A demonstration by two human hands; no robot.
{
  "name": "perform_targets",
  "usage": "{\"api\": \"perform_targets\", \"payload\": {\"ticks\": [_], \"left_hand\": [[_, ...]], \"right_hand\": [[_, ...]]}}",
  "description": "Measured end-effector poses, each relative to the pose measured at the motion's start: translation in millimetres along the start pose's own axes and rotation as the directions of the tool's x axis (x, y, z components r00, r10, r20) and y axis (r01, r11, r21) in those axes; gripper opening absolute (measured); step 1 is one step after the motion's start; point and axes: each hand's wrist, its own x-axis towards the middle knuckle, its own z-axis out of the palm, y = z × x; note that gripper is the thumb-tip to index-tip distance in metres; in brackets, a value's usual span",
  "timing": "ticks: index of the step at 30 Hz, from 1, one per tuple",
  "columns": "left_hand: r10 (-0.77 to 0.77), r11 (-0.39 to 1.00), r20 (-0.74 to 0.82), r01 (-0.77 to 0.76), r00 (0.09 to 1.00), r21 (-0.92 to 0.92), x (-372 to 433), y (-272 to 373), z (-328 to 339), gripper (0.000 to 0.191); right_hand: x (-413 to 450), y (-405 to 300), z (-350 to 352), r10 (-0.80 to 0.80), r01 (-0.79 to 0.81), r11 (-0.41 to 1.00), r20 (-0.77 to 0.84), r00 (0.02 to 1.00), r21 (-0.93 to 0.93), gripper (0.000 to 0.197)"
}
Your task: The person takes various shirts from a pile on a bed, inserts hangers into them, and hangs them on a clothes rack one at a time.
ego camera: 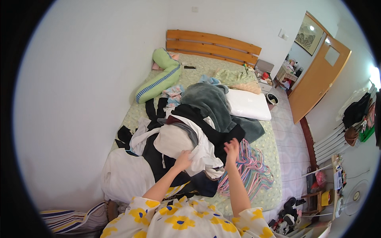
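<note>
A heap of clothes lies before me on the bed. My left hand [182,161] pinches the edge of a cream-white garment [172,141] on top of the heap. Against it lies a brighter white garment [205,153], with grey and dark red cloth showing at the upper side. My right hand [231,150] is raised, fingers apart, beside the end of a black garment [217,135]; whether it touches the cloth I cannot tell. Just right of that hand is a pile of pink, blue and green clothes hangers [253,169]. Another white top [128,175] lies at the lower left.
A grey plush blanket [205,102], a white pillow [248,104] and a long green cushion [160,80] lie farther up the bed. The wooden headboard [212,46] stands at the far end. Right of the bed are a waste bin [271,100], an open door [320,78] and shoes [288,218].
</note>
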Motion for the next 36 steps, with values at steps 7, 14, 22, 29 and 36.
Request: {"api": "perform_targets", "payload": {"ticks": [7, 14, 22, 29, 36], "left_hand": [[-0.03, 0.99, -0.007, 0.031, 1.0, 0.141, 5, 0, 37, 0.027], [0.151, 0.899, 0.206, -0.047, 0.967, -0.435, 20, 80, 14, 0.014], [-0.04, 0.997, 0.047, 0.043, 0.998, -0.071, 17, -12, 12, 0.024], [-0.232, 0.972, 0.152, 0.234, 0.961, 0.005, 6, -18, 59, 0.053], [0.066, 0.898, 0.331, 0.089, 0.941, -0.431, 3, -4, 57, 0.025]], "right_hand": [[-83, 63, 1, 0.094, 0.528, 0.573, 0.691, 0.717, -0.627, 0.081], [-19, 75, -22, -0.331, 0.402, 0.577, 0.246, 0.911, -0.712, 0.021], [53, -22, -39, -0.295, 0.258, 0.917, -0.081, 0.952, -0.305, 0.024], [-12, 34, -29, -0.039, 0.228, 0.765, 0.309, 0.95, -0.602, 0.029], [-88, 56, -13, 0.115, 0.444, 0.632, 0.643, 0.757, -0.635, 0.06]]}}
